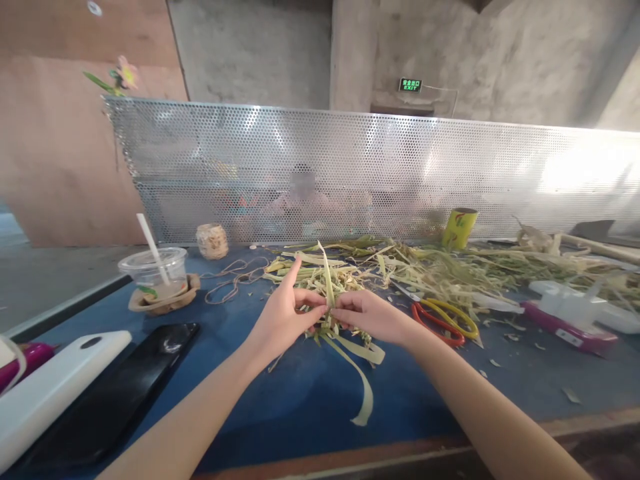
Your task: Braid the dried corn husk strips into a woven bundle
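Over the blue table, my left hand (293, 303) pinches a pale green strip of dried leaf (327, 277) between thumb and fingertips, its index finger pointing up. My right hand (364, 312) pinches the same strip just to the right, and the two sets of fingertips nearly meet. The strip's upper end stands up above the fingers. Below them, a long curled leaf strip (367, 393) hangs or lies toward the table's front edge. Behind and under both hands spreads a pile of dried leaf strips (280, 267). Exactly where the strips cross is hidden by my fingers.
Scissors with red and yellow handles (453, 323) lie right of my right hand. A lidded plastic cup (159, 270), twine (235, 280), a black phone (115, 393) and a white power bank (65, 387) are left. A yellow-green can (459, 228) stands by the perforated metal screen (310, 153).
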Available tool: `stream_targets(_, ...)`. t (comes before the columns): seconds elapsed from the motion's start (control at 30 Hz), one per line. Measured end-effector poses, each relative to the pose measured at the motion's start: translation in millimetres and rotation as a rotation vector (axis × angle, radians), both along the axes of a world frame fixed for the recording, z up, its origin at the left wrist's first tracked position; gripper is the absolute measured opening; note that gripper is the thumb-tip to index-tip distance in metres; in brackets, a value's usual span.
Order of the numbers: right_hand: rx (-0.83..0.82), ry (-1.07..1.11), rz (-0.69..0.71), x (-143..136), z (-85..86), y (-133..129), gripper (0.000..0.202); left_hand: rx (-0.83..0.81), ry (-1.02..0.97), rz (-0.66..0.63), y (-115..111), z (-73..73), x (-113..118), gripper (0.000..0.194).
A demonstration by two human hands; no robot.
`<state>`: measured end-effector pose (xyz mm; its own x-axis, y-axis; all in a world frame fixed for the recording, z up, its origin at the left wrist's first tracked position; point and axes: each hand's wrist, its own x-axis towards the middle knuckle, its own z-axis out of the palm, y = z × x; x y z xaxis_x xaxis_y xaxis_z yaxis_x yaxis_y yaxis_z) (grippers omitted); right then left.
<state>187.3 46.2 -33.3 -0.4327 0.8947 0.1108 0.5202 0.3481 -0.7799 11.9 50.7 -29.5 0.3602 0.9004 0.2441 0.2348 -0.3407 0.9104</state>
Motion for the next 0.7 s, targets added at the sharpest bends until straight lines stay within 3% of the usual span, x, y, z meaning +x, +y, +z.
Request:
stream_targets(0.47, -0.016, 0.072, -0.012, -2.4, -4.8, 1.5, 0.023, 0.03, -0.007, 0.03, 0.6, -1.4, 0.3, 0.1)
stream_targets(0.7, -0.239, 0.345, 0.001, -6.1, -5.8, 2.7, 0.022, 0.124, 0.075, 0.064, -0.2, -3.0, 1.0, 0.101)
